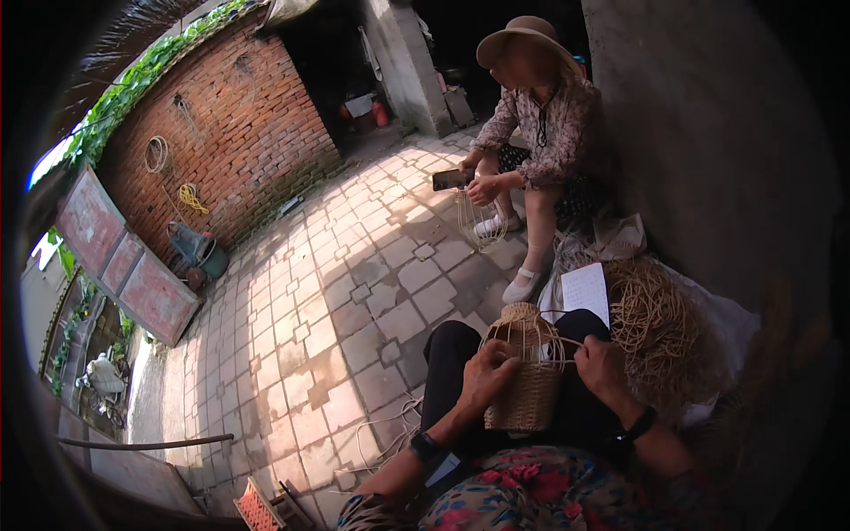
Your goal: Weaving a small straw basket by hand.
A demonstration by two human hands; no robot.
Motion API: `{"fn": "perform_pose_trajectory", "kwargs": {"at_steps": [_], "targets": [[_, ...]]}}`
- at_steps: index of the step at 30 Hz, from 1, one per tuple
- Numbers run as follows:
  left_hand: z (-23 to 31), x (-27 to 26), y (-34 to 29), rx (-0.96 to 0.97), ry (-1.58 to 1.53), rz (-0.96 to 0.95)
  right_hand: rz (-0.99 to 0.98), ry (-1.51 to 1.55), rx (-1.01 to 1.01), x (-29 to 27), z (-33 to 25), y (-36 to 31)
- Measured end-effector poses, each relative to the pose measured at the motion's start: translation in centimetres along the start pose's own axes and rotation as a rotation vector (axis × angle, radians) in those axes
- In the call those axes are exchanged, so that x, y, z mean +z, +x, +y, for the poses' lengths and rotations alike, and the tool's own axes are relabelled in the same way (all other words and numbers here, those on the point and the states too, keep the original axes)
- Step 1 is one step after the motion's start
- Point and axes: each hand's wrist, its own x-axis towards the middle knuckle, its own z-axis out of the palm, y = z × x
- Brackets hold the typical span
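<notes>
A partly woven wicker basket (522, 405) rests in my lap between my knees. Its lower wall is tightly woven, bare ribs stand in the middle, and a small woven cap tops it. My left hand (489, 373) is closed at the basket's left side, thumb and fingers bent against the ribs. On the right, my right hand (602, 365) pinches a pale cane strand (560, 360) that runs across to the basket. The fingertips of both hands are small in view, and the strand's far end is hidden among the ribs.
A heap of loose cane strands (660, 310) lies on plastic sheeting to my right, beside a white paper sheet (585, 290). Ahead, another person (544, 133) sits holding a phone (450, 180) and a wire-like frame (478, 221). A small red stool (258, 506) stands at lower left.
</notes>
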Motion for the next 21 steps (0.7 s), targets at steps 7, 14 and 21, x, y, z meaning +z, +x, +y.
{"fn": "perform_pose_trajectory", "kwargs": {"at_steps": [7,14,21], "targets": [[1.6,0.0,0.8,-0.019,0.094,-0.079,-0.143,0.084,0.150,2.9,18.9,-4.7],[0.9,-4.7,0.4,0.096,-0.080,-0.031,-0.407,0.679,0.624,-5.2,15.8,-2.0],[-0.2,-13.0,0.6,-0.001,-0.164,-0.027,-0.210,0.550,0.100,-8.8,7.1,5.8]]}}
